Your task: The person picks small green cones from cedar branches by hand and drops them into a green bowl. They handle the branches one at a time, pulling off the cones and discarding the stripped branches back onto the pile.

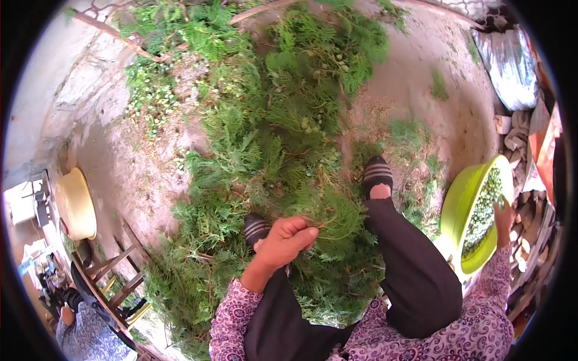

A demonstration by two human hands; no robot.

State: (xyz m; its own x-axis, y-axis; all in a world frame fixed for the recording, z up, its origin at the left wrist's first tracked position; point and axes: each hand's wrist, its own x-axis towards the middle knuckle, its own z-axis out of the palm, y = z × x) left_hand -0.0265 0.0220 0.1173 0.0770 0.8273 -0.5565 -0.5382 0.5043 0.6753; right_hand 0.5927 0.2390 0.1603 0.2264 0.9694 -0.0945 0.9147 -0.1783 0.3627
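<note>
Green, feathery foliage is fanning out from the left hand [289,240], whose thumb and fingers are pinching one sprig [340,218] narrowly by its thin stem, above the loose branches [235,210] that are covering the ground between and around the dark shoes [378,171]. The right hand [504,218] is reaching into the lime-green basin [459,198] off to the person's right, its fingers lying at or just over the small green pieces [480,224] heaping inside; whether they are spreading or gripping anything, I cannot tell. Holding well here is probably meaning a light, firm pinch near the stem's end, so that the leafy part is hanging free and the other hand is finding every tip. Working low over the basin is likely sparing spills (its rim is leaning toward the person, so a careless knock is risking a scatter). Unhurried fingers are also, I judge, doing less damage to the soft sprays than tugging ones.
</note>
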